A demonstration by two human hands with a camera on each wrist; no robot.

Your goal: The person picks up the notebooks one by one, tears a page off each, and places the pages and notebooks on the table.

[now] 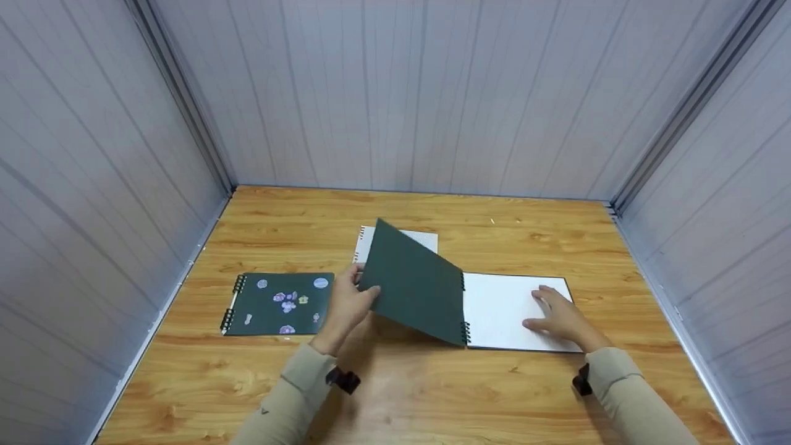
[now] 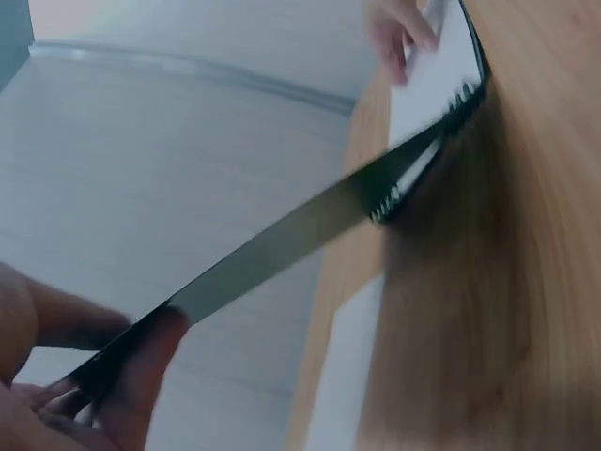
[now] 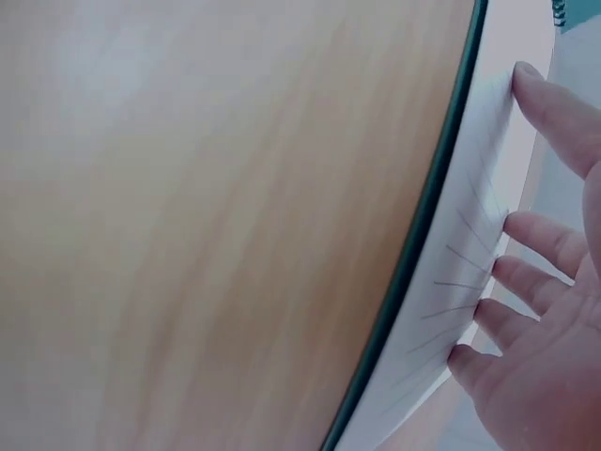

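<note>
A spiral-bound notebook lies open on the wooden table [image 1: 432, 395], its white page [image 1: 503, 309] facing up. My left hand [image 1: 349, 303] pinches the free edge of its dark green cover [image 1: 414, 284] and holds it raised at a slant. The left wrist view shows thumb and fingers [image 2: 141, 362] clamped on that cover [image 2: 291, 235], with the spiral [image 2: 427, 141] beyond. My right hand [image 1: 556, 315] rests flat on the white page, fingers straight; in the right wrist view the fingertips [image 3: 535, 235] press the page [image 3: 470, 282].
A second dark green spiral notebook [image 1: 278, 303] with flower stickers lies shut at the left. A white spiral pad [image 1: 405, 238] sits behind the raised cover. Grey panel walls [image 1: 93, 185] close in the table on three sides.
</note>
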